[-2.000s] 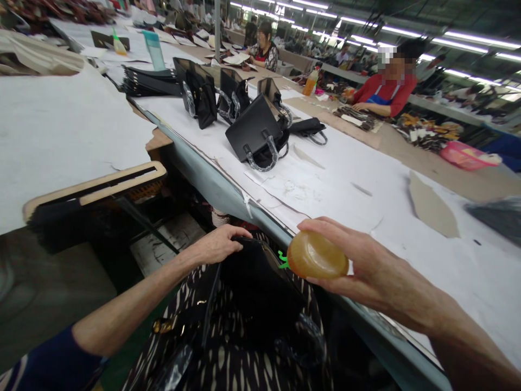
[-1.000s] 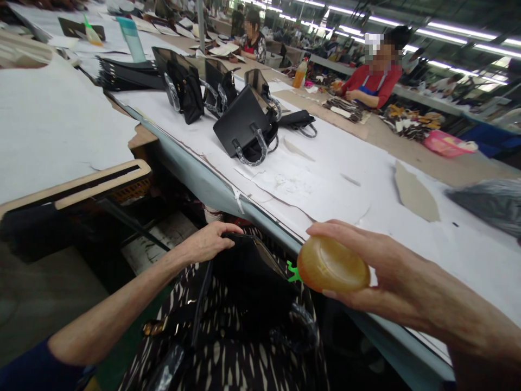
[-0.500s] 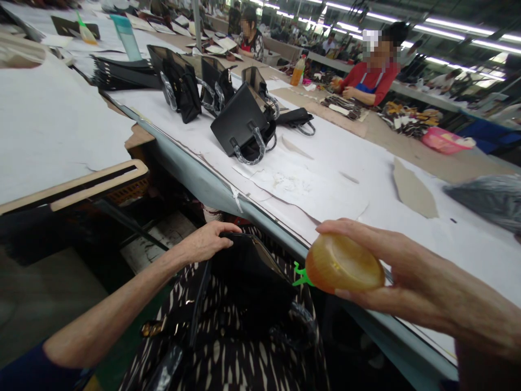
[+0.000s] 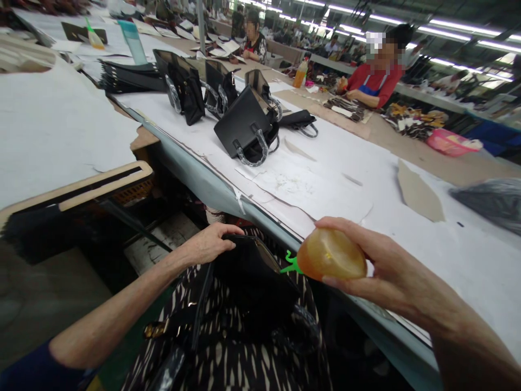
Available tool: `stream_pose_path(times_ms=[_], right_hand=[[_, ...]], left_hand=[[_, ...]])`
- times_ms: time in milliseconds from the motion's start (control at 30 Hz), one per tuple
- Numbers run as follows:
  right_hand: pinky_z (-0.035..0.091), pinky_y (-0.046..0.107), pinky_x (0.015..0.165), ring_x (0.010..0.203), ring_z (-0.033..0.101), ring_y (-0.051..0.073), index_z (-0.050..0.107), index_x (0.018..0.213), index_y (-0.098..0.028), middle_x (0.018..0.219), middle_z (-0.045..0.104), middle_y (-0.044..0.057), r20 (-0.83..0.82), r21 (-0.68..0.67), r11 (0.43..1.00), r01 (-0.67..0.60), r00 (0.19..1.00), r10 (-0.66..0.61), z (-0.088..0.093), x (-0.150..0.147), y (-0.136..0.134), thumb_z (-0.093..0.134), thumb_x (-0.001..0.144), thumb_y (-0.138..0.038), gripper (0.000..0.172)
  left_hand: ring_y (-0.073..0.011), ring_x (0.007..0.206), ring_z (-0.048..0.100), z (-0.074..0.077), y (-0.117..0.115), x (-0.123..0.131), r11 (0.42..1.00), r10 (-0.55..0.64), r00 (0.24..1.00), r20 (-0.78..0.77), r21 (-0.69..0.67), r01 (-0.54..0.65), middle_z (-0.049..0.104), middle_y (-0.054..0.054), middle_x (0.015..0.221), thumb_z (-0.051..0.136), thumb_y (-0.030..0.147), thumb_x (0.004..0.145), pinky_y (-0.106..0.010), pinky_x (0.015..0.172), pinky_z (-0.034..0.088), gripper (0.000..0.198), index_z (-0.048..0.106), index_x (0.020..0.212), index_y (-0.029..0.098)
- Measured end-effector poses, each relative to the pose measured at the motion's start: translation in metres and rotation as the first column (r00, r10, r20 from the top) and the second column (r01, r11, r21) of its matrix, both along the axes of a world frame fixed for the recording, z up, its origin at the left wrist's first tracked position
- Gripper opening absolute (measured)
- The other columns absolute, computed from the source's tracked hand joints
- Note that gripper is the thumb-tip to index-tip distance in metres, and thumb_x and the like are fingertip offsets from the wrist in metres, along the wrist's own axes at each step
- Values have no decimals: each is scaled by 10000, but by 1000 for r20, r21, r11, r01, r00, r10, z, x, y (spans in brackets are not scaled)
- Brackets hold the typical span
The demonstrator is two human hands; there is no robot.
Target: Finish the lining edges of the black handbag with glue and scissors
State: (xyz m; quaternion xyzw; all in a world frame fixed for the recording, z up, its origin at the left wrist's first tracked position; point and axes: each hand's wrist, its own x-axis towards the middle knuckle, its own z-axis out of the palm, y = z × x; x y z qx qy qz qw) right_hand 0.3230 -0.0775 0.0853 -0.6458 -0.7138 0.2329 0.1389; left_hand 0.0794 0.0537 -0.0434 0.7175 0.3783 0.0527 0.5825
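On my lap, over patterned black-and-cream cloth [image 4: 232,364], lies a black handbag [image 4: 252,288] with its rim facing up. My left hand [image 4: 214,243] pinches the bag's upper left corner between thumb and fingers. Wrapped around a squeeze bottle [image 4: 331,254] of amber liquid is my right hand [image 4: 378,266]. The bottle lies on its side, and its green nozzle [image 4: 291,263] points left at the bag's right rim. Whether the tip touches the rim I cannot tell. The bag's inside is too dark to make out.
Several black handbags [image 4: 244,122] with plastic-wrapped handles stand on the white-covered table [image 4: 325,201]. Another squeeze bottle [image 4: 95,39] sits at the far left. A co-worker in red [image 4: 378,81] works across the table. At left is a wooden-edged board [image 4: 106,184].
My right hand has brought the bottle left and slightly up, so the green nozzle is now at the bag's right rim. My left hand keeps its hold on the corner.
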Motion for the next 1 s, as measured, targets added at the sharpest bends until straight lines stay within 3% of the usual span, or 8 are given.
stream_pose_path(times_ms=[133,433,700,867,933,1000], right_hand=[[480,331,793,923,568,209,409,1176,-288,1104,565,39,-39,56,998,17,999,-15,-9,-4,6,607,725,-411,508],[463,351,820,966,552,218,390,1201,-266,1140,549,42,-95,40,993,107,990,-102,-28,-9,21,613,714,-423,558],[450,373,830,900,556,212,401,1198,-284,1047,561,17,-297,21,977,211,935,-195,-48,-6,32,642,685,-393,577],[478,323,738,812,564,183,422,1175,-283,1014,555,5,-422,12,938,347,852,-310,-58,-1,28,674,652,-379,588],[484,300,703,784,568,171,421,1173,-294,974,569,-5,-526,-1,909,416,773,-355,-63,1,25,690,641,-350,599],[493,285,693,777,572,163,440,1152,-302,920,584,-16,-680,-7,874,486,638,-361,-68,1,23,697,633,-314,579]], left_hand=[[-202,863,555,2,0,1,1000,6,1000,-14,20,-6,651,-6,920,478,171,654,-244,693,395,420,609,1053,178],[-199,833,552,2,-1,-1,1000,-4,1000,-3,25,4,647,-7,905,466,170,653,-254,699,395,418,606,1046,176],[-189,796,543,4,-3,-2,1000,4,999,32,21,-5,639,-7,877,463,156,628,-259,713,387,408,616,1007,160],[-165,720,535,4,-4,-3,999,15,997,76,-44,-12,630,0,812,459,149,628,-238,653,383,370,623,959,161],[-157,695,529,4,-5,-3,998,22,996,83,-62,-17,627,-1,800,458,147,629,-233,630,380,365,622,955,158],[-150,668,521,4,-5,-4,996,23,996,87,-85,-16,623,-2,787,454,148,632,-230,607,376,370,618,964,156]])
